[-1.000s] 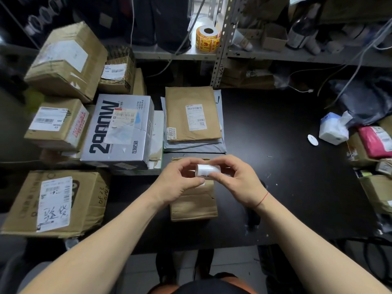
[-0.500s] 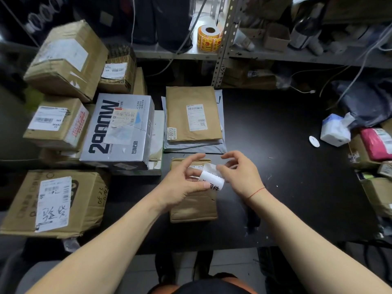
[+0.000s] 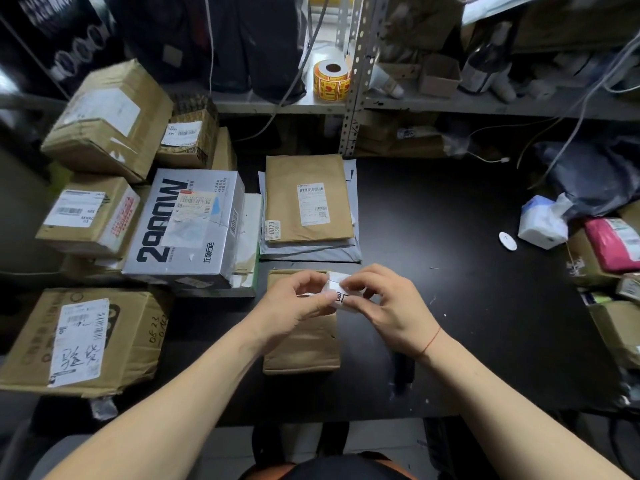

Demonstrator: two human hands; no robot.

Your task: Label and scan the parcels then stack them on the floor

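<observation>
Head-worn, downward, seemingly close over table (image 3: 433, 220)

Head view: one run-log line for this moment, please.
step: labelling | left hand: pinches white label | right hand: pinches white label | small brown parcel: on black table, below hands

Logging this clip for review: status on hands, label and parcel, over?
Status: left hand and right hand both pinch the white label. Held over the brown parcel, not yet stuck. No obstruction seen.
</observation>
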